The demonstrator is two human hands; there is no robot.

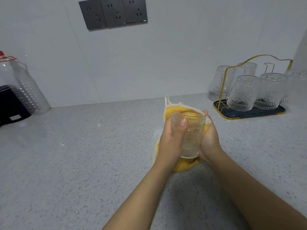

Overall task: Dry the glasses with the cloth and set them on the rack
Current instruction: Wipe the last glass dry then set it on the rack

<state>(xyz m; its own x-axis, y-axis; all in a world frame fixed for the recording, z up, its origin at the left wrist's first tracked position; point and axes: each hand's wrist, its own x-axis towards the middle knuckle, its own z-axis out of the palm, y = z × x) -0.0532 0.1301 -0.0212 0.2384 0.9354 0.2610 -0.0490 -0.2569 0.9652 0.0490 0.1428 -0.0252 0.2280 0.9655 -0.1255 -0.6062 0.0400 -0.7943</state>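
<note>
At the far left a black appliance (10, 103) is sitting on the speckled grey tabletop (83, 155), with a clear plastic jug (25, 85) standing just behind it against the white wall. Higher on the wall a row of dark sockets (113, 13) is showing. Moving toward the middle, the left hand (171, 140) is gripping an embossed glass (189, 133), its thumb curling across the near side and the fingers wrapping round the far side. The glass is being held above the tabletop, tilted with its mouth away from the camera. Behind and under it a yellow cloth (184, 165) is bunching up, a pale edge sticking out past the rim. The right hand (209, 143) is cupping the cloth against the glass's right side, fingers curling round it; how tightly, the view is not quite showing. At the far right a gold wire rack (249, 113) on a dark tray is carrying several upturned glasses (242, 93).
</note>
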